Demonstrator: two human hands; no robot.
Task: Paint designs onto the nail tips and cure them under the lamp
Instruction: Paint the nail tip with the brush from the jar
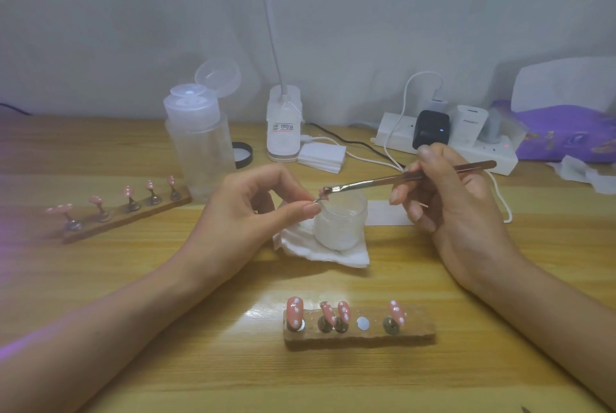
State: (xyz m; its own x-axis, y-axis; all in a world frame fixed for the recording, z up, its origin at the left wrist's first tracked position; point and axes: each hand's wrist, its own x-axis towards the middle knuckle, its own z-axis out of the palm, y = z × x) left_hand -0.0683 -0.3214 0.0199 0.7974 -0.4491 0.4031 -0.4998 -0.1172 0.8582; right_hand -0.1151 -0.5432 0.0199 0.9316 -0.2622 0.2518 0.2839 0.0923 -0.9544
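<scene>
My left hand (260, 209) pinches the small metal stand of a pink nail tip (322, 193) and holds it over an open white jar (341, 222). My right hand (446, 199) grips a metal-handled brush (393, 179) whose tip touches that nail. In front of me a wooden holder (416, 332) carries several pink nail tips with white dots (295, 311), and one of its spots is bare. A second wooden holder (133, 216) with several pink tips lies at the left. The white curing lamp (563, 82) stands at the far right.
A clear pump bottle (200, 139) with its lid flipped open stands behind the left holder. A white clip lamp base (283, 126), a black jar lid (243, 154), a stack of white pads (321, 156), a power strip (446, 142) with chargers and a purple cloth (566, 136) line the back. The jar sits on a white wipe (333, 254).
</scene>
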